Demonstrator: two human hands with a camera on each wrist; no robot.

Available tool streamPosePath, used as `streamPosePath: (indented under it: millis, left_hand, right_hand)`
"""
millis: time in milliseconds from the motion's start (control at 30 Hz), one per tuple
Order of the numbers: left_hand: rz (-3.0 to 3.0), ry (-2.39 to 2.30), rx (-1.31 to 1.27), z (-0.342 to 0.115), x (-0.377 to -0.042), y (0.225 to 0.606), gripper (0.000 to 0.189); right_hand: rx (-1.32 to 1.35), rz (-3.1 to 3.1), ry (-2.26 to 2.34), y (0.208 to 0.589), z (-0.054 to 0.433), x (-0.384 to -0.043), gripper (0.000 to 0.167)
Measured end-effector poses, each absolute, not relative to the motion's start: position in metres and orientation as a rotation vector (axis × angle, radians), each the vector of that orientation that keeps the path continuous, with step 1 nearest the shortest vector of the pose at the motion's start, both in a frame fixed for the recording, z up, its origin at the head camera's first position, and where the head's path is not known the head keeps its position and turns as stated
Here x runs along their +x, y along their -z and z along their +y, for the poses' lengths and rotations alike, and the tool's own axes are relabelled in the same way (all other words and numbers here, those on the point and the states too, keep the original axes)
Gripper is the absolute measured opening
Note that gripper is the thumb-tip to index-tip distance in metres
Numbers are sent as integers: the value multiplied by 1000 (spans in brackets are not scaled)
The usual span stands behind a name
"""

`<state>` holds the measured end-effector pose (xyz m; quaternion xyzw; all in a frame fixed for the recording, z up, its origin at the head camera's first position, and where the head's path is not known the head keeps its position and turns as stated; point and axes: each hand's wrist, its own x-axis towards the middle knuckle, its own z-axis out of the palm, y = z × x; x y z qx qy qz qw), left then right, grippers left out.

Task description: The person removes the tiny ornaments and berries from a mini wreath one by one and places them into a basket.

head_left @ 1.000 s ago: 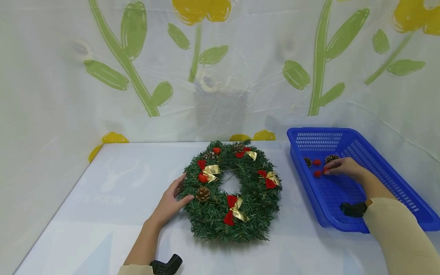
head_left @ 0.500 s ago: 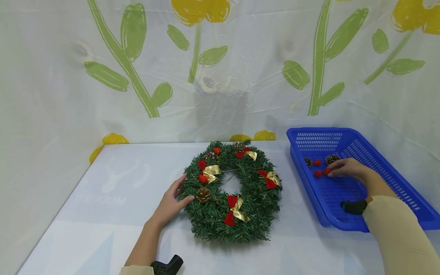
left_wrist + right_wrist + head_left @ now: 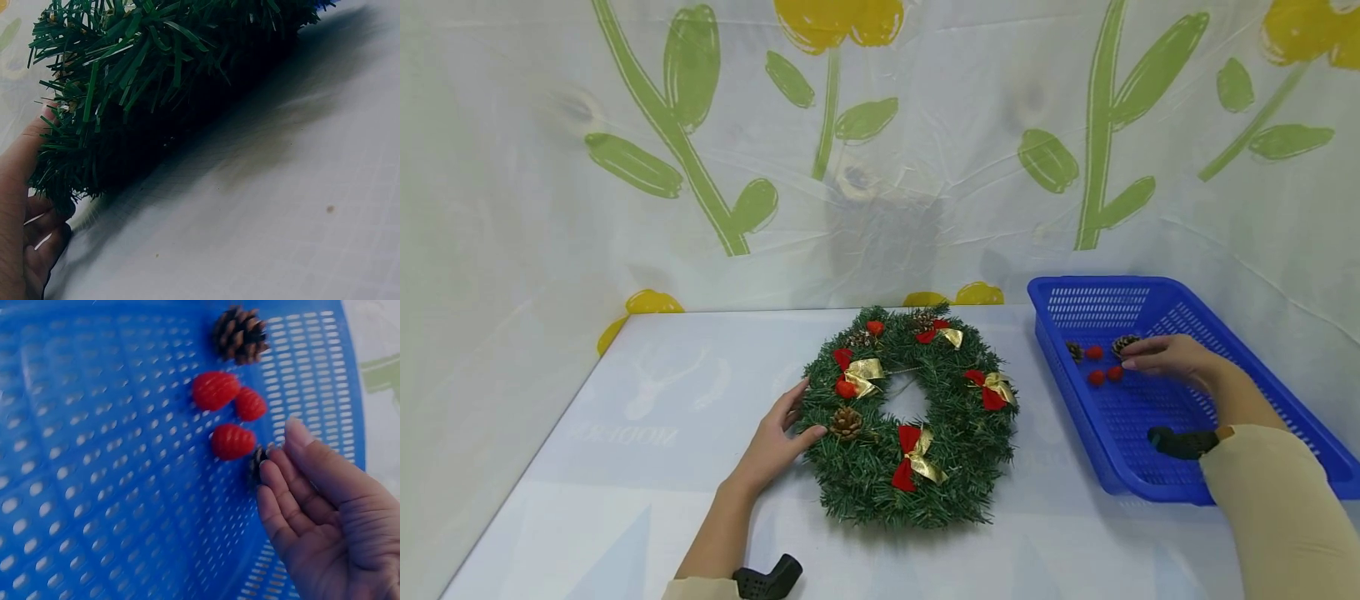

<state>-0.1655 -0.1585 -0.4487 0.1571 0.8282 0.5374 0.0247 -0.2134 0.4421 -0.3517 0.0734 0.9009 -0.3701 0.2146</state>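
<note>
At basket (image 3: 1120, 433): picking, apparently.
Left hand (image 3: 775, 439) grips wreath (image 3: 955, 446); right hand (image 3: 337, 547) relaxed beside pinecone (image 3: 255, 467); pinch likely needed.

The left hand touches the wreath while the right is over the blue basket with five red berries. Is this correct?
Not five: the right wrist view shows three red berries there. The left hand touches the wreath and the right hand is over the blue basket.

The right hand (image 3: 1182, 360) is off the red berry (image 3: 1115, 373) now — its fingertips just beside the pine cone (image 3: 1123, 344).
</note>
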Motion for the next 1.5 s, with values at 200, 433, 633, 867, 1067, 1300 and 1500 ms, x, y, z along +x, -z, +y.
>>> streamPosePath:
  millis: [200, 433, 633, 867, 1067, 1300, 1500]
  left_hand:
    - [2571, -1657, 491, -157, -166, 448, 76]
    - [2583, -1637, 496, -158, -166, 449, 74]
    - [2580, -1630, 493, -158, -165, 449, 74]
    - [2577, -1639, 484, -158, -166, 449, 76]
    - [2580, -1641, 493, -158, -166, 450, 75]
    - [2580, -1650, 504, -158, -165, 450, 75]
    - [2575, -1664, 506, -158, -165, 449, 75]
  right_hand:
    - [119, 2557, 1139, 344, 435, -215, 72]
    - [17, 2483, 1411, 332, 426, -213, 65]
    - [-101, 2453, 1580, 325, 424, -213, 47]
    - [-166, 2521, 1520, 314, 415, -217, 55]
    - [-245, 2525, 1485, 305, 404, -218, 54]
    - [-245, 2521, 1515, 293, 390, -224, 49]
    - [-225, 2567, 1428, 282, 375, -227, 54]
